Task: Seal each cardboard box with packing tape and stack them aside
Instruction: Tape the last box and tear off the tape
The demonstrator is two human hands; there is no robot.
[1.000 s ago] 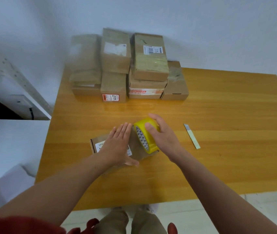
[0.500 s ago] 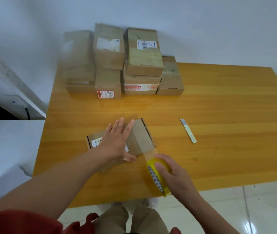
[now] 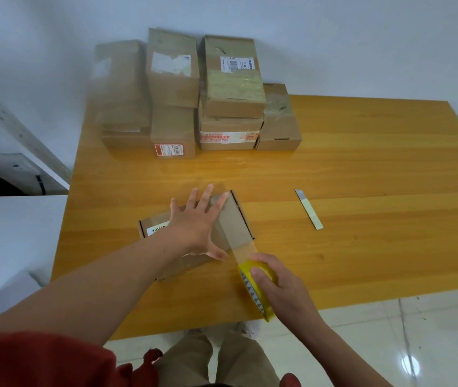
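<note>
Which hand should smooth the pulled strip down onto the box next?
Probably the left hand: it lies open on the box beside the strip, while the right hand grips the tape roll.

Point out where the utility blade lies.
In the head view, the utility blade lies flat on the table, right of the box under the left hand, touching nothing.

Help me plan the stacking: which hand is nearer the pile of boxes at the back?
Left. The left hand rests flat on the box being taped, in front of the pile; the right hand grips the yellow tape roll nearer the person, farther off.
</note>
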